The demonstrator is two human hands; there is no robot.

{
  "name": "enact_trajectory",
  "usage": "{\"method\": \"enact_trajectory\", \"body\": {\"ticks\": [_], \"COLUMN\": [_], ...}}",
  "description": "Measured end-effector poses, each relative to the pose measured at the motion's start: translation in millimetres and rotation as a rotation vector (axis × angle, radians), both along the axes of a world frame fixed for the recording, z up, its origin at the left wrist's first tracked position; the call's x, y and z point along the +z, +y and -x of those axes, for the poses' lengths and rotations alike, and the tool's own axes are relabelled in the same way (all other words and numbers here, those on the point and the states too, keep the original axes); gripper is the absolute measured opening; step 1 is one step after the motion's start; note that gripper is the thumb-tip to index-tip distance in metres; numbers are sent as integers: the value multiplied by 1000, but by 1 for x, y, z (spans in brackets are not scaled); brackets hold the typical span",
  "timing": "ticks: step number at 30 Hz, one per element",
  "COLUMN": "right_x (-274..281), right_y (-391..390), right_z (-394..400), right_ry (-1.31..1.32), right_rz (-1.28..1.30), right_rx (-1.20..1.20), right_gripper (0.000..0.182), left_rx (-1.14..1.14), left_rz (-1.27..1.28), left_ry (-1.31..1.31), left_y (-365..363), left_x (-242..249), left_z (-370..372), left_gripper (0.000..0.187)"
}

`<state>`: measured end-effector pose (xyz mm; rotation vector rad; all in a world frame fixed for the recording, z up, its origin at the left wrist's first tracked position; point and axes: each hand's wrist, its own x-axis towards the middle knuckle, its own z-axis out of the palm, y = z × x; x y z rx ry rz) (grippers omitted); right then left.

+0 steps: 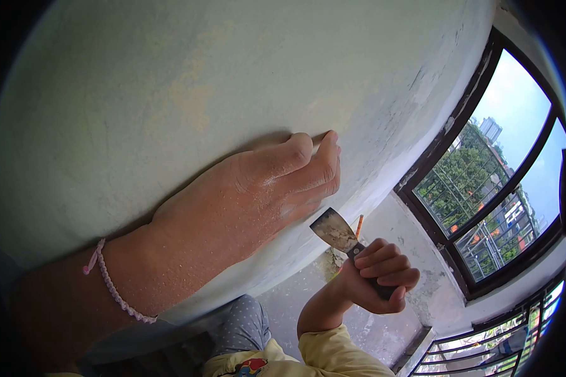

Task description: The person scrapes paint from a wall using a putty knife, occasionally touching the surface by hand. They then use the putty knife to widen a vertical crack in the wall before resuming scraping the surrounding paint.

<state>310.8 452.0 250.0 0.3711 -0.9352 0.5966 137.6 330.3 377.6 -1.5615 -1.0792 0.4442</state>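
Observation:
My left hand (251,188), large in the foreground and dusted with pale powder, rests against the greenish-white wall (138,81). Its fingers are bent and pressed together, with the thumb close to the index finger; whatever may lie under them is hidden. A braided pink bracelet (112,286) circles that wrist. Lower right, my right hand (380,273) is closed around the dark handle of a putty knife (336,231). The knife's metal blade is stained, points up and left, and appears apart from the wall.
Dark-framed windows (471,232) stand at the right, with trees and buildings outside. Below them is a barred opening (478,358). Patchy grey plaster (415,242) shows under the window. A thin orange stick (359,226) is behind the blade. My dotted grey trouser leg (245,323) shows at the bottom.

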Motion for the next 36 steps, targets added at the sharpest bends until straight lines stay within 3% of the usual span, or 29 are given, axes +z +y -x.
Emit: {"method": "enact_trajectory", "body": {"ticks": [3,5,7,9,13,14,18,20,23,25,29,32,34,36], "right_x": [13,15,5,-9,-12,-10,6,7,-14,-53,-34,-15,-4,-6], "right_y": [-30,-40,-25,8,1,1,-32,-39,21,70,34,-1,-13,-1], "right_z": [-22,-25,-10,25,18,10,-22,-22,24,26,0,-14,-3,14], "right_ry": [108,175,133,-150,-220,-134,14,145,-181,-602,-153,-68,76,-2], "right_rz": [-143,-197,-185,-96,-53,-76,-235,-320,1,293,104,-41,-182,-182], "right_rx": [-134,-84,-60,-61,-80,-4,-99,26,-121,-315,-10,-39,157,71], "right_gripper": [32,35,37,37,37,35,36,40,37,40,34,34,34,34], "left_rx": [0,-6,-10,9,1,-2,-24,-23,-31,-42,13,2,-3,2], "left_rz": [-41,-50,-71,-49,-57,-60,-73,-69,-58,-46,10,14,-27,-54], "left_ry": [54,42,35,73,77,78,49,70,57,39,110,68,59,53], "left_y": [-1,-1,0,-2,-1,0,0,-1,0,0,-4,-2,1,1], "left_x": [3,0,0,2,0,-1,-1,0,0,0,5,-4,-1,1], "left_z": [0,0,1,1,2,1,2,3,2,3,4,0,-1,0], "left_gripper": [47,46,45,44,44,44,42,41,43,45,46,45,44,44]}}
